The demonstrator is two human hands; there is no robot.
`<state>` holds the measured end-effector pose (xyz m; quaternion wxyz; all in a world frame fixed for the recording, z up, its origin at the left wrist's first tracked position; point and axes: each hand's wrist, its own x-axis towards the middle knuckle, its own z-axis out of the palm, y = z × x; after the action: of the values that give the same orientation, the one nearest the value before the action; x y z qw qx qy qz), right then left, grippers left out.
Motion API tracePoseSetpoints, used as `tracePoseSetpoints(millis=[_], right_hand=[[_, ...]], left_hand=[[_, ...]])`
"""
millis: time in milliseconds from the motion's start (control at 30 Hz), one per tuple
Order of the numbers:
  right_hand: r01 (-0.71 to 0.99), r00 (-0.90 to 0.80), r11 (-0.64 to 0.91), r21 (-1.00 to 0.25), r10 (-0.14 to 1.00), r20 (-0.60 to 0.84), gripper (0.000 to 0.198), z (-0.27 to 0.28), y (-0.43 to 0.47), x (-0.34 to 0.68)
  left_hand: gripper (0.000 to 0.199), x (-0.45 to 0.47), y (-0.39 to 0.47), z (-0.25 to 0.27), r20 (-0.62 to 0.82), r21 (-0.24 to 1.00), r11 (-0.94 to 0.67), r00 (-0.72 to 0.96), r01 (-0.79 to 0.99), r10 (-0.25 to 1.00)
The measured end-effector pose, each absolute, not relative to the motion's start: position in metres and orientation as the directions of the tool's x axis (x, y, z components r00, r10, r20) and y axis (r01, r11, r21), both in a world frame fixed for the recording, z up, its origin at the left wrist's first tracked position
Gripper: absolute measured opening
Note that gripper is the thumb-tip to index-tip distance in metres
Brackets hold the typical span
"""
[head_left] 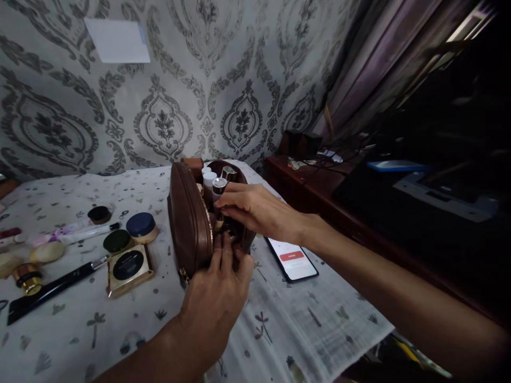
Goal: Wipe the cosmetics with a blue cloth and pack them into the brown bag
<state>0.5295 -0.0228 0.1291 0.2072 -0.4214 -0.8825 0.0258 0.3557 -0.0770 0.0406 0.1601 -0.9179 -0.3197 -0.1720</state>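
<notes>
A brown makeup bag stands unzipped on the cloth, its gold zipper teeth showing along the opening. Inside it, several bottles are upright, among them a white-capped tube and a bottle with a silver cap. My right hand reaches in from the right, fingers closed about the silver-capped bottle just below its cap. With its fingers bent over the near rim, my left hand grips the bag's front end; its fingertips are partly hidden inside. The lower contents are in shadow.
Left of the bag lie a gold square compact, a blue-lidded jar, dark round lids, a black-handled brush and sponges. A lit phone lies to the right. Beyond the cloth's edge is a dark red wooden surface with cables.
</notes>
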Motion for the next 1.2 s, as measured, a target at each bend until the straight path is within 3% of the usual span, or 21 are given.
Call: tracePoseSetpoints(millis=[167, 367, 567, 767, 1067, 1200], right_hand=[[0.792, -0.540, 0.594, -0.144, 0.790, 0.291, 0.020, 0.135, -0.023, 0.525], [0.844, -0.509, 0.534, -0.043, 0.824, 0.250, 0.015, 0.136, -0.032, 0.523], [0.772, -0.543, 0.611, -0.177, 0.778, 0.317, 0.015, 0.140, -0.028, 0.533], [0.753, -0.576, 0.632, -0.185, 0.768, 0.278, 0.016, 0.150, -0.023, 0.535], [0.808, -0.572, 0.589, -0.004, 0.785, 0.239, 0.012, 0.147, -0.027, 0.528], [0.822, -0.564, 0.565, 0.067, 0.795, 0.222, 0.012, 0.151, -0.032, 0.524]], left_hand=[[0.032, 0.354, -0.076, 0.044, 0.411, -0.301, -0.727, 0.772, 0.617, 0.485], [0.038, 0.354, -0.079, 0.050, 0.402, -0.330, -0.707, 0.771, 0.625, 0.494], [0.033, 0.355, -0.080, 0.052, 0.409, -0.344, -0.704, 0.774, 0.622, 0.483], [0.032, 0.354, -0.079, 0.051, 0.408, -0.333, -0.710, 0.774, 0.621, 0.485], [0.043, 0.353, -0.079, 0.052, 0.419, -0.290, -0.734, 0.771, 0.614, 0.480], [0.039, 0.351, -0.078, 0.055, 0.423, -0.303, -0.739, 0.780, 0.601, 0.461]])
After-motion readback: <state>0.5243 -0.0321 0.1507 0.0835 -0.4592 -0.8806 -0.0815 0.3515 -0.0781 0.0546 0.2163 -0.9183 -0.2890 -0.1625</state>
